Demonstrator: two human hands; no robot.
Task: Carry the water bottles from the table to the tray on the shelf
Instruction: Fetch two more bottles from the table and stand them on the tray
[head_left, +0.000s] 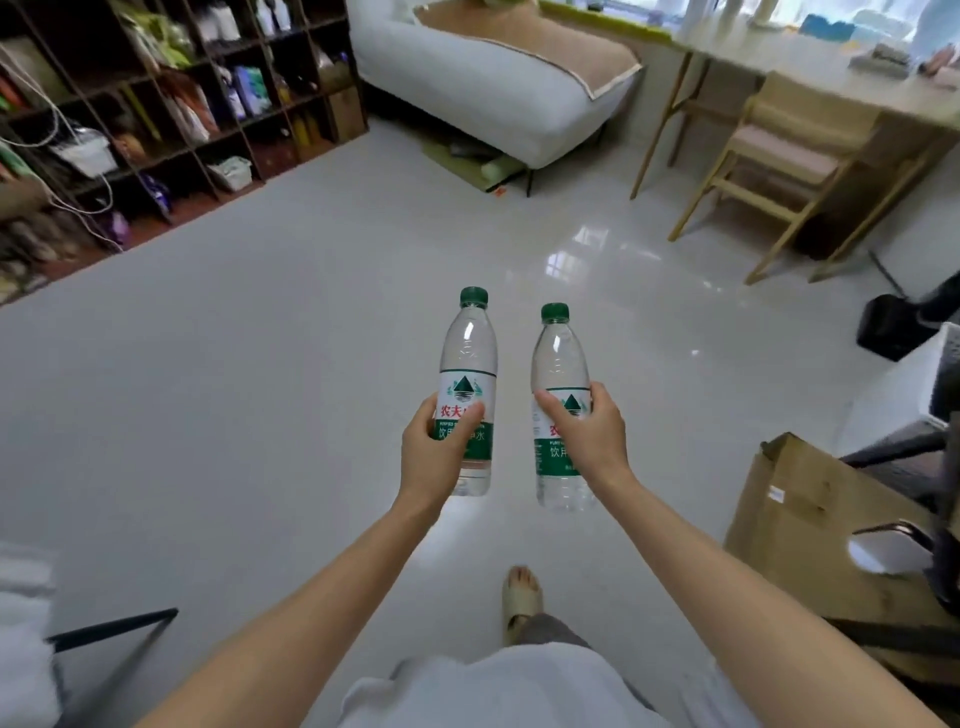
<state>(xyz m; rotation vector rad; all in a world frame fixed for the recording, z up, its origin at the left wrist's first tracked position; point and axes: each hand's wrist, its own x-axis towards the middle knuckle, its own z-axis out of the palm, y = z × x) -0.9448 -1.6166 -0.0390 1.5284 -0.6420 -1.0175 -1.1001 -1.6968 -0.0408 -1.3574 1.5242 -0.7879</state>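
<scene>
Here the left hand (434, 441) and right hand (589, 434) each grip an upright clear plastic green-capped water bottle (467, 384), (561, 415) over the floor. Better keep them level, walking toward the dark cubby shelf (171, 104).

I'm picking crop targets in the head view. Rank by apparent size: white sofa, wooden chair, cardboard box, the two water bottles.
1. white sofa
2. cardboard box, nearer the camera, so unsure
3. wooden chair
4. left bottle and right bottle: alike

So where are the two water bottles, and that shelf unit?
left bottle (467, 358), head view, clear upper body.
right bottle (560, 358), head view, clear upper body.
shelf unit (270, 111), head view, dark upright divider, upper left.
</scene>
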